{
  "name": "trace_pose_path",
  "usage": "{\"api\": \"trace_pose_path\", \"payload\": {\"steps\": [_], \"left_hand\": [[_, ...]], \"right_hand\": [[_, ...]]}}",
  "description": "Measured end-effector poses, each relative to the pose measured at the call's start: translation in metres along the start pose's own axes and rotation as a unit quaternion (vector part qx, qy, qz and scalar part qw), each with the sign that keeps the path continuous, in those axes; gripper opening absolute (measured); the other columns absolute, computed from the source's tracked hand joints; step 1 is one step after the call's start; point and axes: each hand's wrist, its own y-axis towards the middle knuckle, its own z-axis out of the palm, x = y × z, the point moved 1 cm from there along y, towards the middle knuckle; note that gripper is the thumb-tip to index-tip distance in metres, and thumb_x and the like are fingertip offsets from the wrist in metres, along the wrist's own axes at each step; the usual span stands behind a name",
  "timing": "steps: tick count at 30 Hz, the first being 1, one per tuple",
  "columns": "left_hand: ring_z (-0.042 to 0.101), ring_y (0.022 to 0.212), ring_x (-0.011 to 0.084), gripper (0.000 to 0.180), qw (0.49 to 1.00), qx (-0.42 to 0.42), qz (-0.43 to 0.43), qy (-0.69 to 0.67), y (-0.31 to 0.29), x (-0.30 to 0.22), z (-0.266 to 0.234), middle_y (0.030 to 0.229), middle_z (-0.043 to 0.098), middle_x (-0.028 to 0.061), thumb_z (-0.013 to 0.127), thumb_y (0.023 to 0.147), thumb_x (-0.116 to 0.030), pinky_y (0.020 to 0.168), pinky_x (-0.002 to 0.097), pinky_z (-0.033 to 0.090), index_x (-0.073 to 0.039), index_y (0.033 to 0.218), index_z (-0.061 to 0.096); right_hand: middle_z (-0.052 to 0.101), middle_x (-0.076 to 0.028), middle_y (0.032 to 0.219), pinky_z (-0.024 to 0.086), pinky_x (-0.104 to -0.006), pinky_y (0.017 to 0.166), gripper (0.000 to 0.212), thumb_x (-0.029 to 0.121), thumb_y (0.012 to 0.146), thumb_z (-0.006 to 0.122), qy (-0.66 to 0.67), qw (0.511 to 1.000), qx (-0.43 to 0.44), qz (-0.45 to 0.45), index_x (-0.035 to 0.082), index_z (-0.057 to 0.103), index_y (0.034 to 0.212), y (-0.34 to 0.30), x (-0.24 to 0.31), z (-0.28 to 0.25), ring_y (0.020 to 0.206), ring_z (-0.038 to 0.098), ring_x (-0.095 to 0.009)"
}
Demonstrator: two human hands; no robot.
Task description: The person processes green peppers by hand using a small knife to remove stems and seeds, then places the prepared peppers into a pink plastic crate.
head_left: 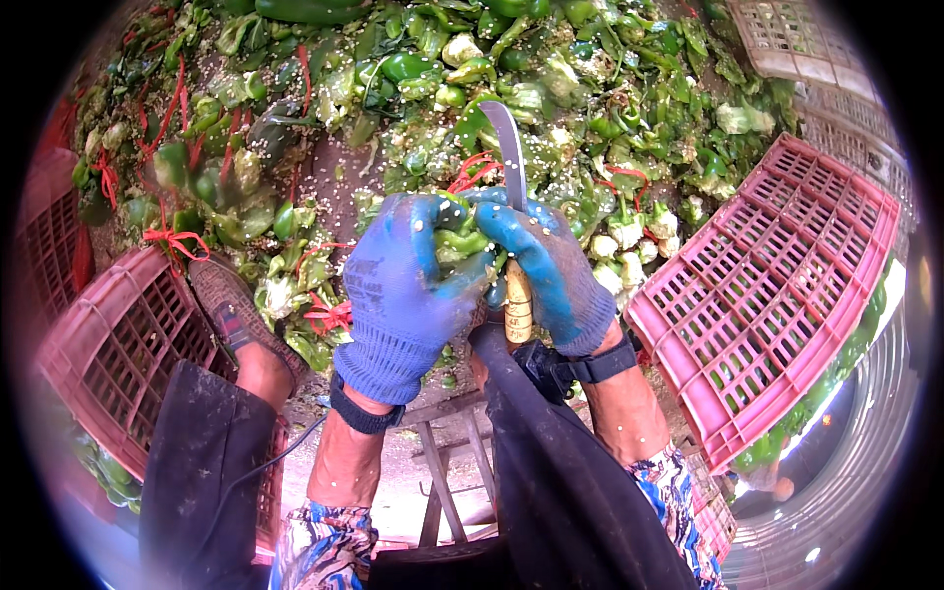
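My left hand [388, 280], in a blue work glove, is closed around a piece of green pepper [459, 243]. Beside it my right hand [559, 275], gloved the same way, grips a hooked knife [509, 147]. The blade points up and away from me and curves left at its tip. Its pale wooden handle [518, 307] shows below my right fingers. Both hands meet at the pepper, and the fingers partly cover it.
Green pepper scraps [423, 88], pale cores, scattered seeds and red ties [329, 313] cover the ground ahead. A pink plastic crate [772, 295] tilts at the right, another crate [128, 364] at the left. My shoe [241, 315] rests among the scraps; wooden slats [442, 482] show below.
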Motion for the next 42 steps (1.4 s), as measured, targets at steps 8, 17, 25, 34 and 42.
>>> {"api": "trace_pose_path", "payload": {"steps": [8, 17, 25, 34, 42], "left_hand": [[0.073, 0.08, 0.0266, 0.044, 0.99, -0.017, -0.081, -0.111, -0.011, 0.0, -0.008, 0.096, 0.071, 0.0131, 0.092, 0.073, -0.01, 0.072, 0.0372, 0.059, -0.004, 0.11, 0.069], [0.071, 0.094, 0.0135, 0.043, 0.94, -0.114, -0.093, -0.308, 0.013, -0.023, -0.016, 0.105, 0.074, 0.0064, 0.091, 0.078, -0.004, 0.088, 0.0299, 0.059, 0.001, 0.115, 0.069], [0.073, 0.103, 0.0202, 0.048, 0.898, -0.165, -0.123, -0.389, 0.014, 0.017, -0.034, 0.12, 0.074, 0.0129, 0.078, 0.093, -0.011, 0.092, 0.0336, 0.061, 0.002, 0.137, 0.065], [0.061, 0.122, 0.0421, 0.082, 0.976, 0.096, 0.102, 0.168, -0.017, -0.007, -0.022, 0.13, 0.065, 0.0183, 0.088, 0.069, -0.034, 0.105, 0.0551, 0.051, -0.015, 0.146, 0.066], [0.07, 0.108, 0.0383, 0.057, 0.986, 0.131, 0.1, 0.035, -0.023, 0.012, -0.025, 0.118, 0.072, 0.0184, 0.091, 0.077, -0.037, 0.093, 0.0464, 0.058, -0.012, 0.125, 0.075]], "right_hand": [[0.071, -0.004, 0.098, 0.055, -0.0252, 0.058, 0.046, 0.032, 0.101, 0.076, 0.017, 1.0, 0.01, 0.019, 0.001, 0.07, 0.134, -0.005, 0.014, 0.006, 0.071, 0.067, -0.008], [0.073, -0.008, 0.106, 0.059, -0.0261, 0.06, 0.046, 0.027, 0.099, 0.077, 0.01, 0.999, -0.047, 0.01, 0.0, 0.069, 0.135, -0.01, 0.012, 0.009, 0.077, 0.069, -0.011], [0.069, -0.006, 0.108, 0.06, -0.027, 0.062, 0.048, 0.02, 0.096, 0.076, 0.019, 0.987, -0.16, 0.016, 0.002, 0.066, 0.139, -0.023, 0.014, -0.001, 0.082, 0.067, -0.011], [0.071, -0.002, 0.107, 0.053, -0.031, 0.088, 0.037, 0.021, 0.1, 0.077, -0.062, 0.986, -0.15, -0.035, 0.0, 0.073, 0.13, -0.019, 0.006, -0.006, 0.097, 0.063, -0.011], [0.073, -0.008, 0.104, 0.058, -0.036, 0.083, 0.03, 0.028, 0.104, 0.068, -0.279, 0.951, -0.073, -0.113, 0.002, 0.075, 0.115, -0.012, 0.002, -0.041, 0.096, 0.071, -0.019]]}}
